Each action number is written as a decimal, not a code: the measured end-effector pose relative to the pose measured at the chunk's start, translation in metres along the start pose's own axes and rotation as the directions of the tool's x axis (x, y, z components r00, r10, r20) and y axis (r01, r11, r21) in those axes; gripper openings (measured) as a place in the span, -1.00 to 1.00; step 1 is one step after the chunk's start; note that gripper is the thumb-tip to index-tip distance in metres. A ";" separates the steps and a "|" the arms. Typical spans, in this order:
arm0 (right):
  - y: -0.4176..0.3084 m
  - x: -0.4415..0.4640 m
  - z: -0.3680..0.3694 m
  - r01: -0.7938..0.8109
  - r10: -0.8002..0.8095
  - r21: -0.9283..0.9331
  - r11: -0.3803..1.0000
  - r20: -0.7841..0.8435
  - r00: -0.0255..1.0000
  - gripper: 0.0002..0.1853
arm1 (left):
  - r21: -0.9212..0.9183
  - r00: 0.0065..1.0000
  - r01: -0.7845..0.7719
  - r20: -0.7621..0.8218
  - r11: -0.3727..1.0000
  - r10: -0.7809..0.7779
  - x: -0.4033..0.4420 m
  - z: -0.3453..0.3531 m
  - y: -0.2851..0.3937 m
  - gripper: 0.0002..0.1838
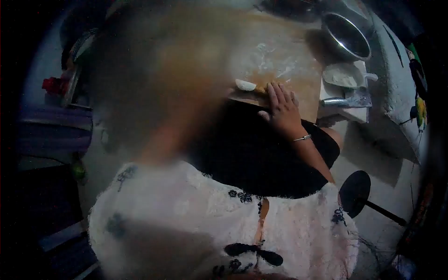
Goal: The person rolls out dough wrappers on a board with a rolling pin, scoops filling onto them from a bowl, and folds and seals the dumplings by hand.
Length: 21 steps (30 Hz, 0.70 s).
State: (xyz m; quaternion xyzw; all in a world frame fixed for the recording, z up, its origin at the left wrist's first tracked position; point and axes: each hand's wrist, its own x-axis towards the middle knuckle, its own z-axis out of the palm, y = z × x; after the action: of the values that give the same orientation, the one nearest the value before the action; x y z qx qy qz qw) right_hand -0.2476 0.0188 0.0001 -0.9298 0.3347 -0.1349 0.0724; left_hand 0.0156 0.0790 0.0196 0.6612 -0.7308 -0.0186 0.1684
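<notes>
My right hand point(283, 109) lies palm down at the near edge of a wooden board point(305, 77), with its fingers stretched forward. A short yellowish-brown thing point(262, 89) shows beside its fingertips; I cannot make out its kind. Just left of that is a white, half-round piece point(245, 85) that looks like dough. My left hand point(225, 92) is close to the white piece's left side, but a hazy smear hides most of its fingers. White flour point(263, 49) is scattered over the board beyond my hands.
At the back right stands a shiny metal bowl point(346, 37). Nearer, a scoop point(344, 76) holds white powder, beside a flat-bladed metal tool point(347, 101) with a silver handle. A round black pan-like object point(355, 192) is low on the right. Haze covers the left side.
</notes>
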 end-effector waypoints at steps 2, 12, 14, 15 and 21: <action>0.002 0.001 0.002 0.016 -0.016 0.017 1.000 0.014 1.000 -0.13 | 0.042 0.999 -0.042 0.012 0.998 0.041 0.006 -0.006 0.010 -0.46; 0.005 0.003 0.004 0.071 -0.065 0.032 0.997 -0.175 0.982 -0.26 | -0.196 0.991 -0.031 0.120 0.980 0.055 0.029 0.015 0.008 -0.69; 0.023 0.008 0.028 0.030 -0.024 0.025 0.999 -0.189 0.982 -0.30 | -0.092 0.988 -0.004 0.156 0.996 0.019 0.047 0.040 -0.001 -0.67; 0.024 0.008 0.030 0.033 -0.029 0.022 0.999 -0.190 0.981 -0.30 | -0.108 0.993 -0.009 0.116 0.994 0.021 0.052 0.040 -0.003 -0.68; 0.033 0.010 0.039 0.064 -0.030 0.092 0.994 -0.331 0.943 -0.63 | -0.340 0.927 0.348 0.263 0.874 -0.267 0.074 0.027 -0.004 -0.78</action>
State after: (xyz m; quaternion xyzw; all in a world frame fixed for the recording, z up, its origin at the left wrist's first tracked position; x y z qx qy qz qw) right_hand -0.2488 -0.0108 -0.0420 -0.8970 0.3124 -0.3069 0.0593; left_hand 0.0068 0.0012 0.0095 0.7184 -0.6116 -0.2556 0.2110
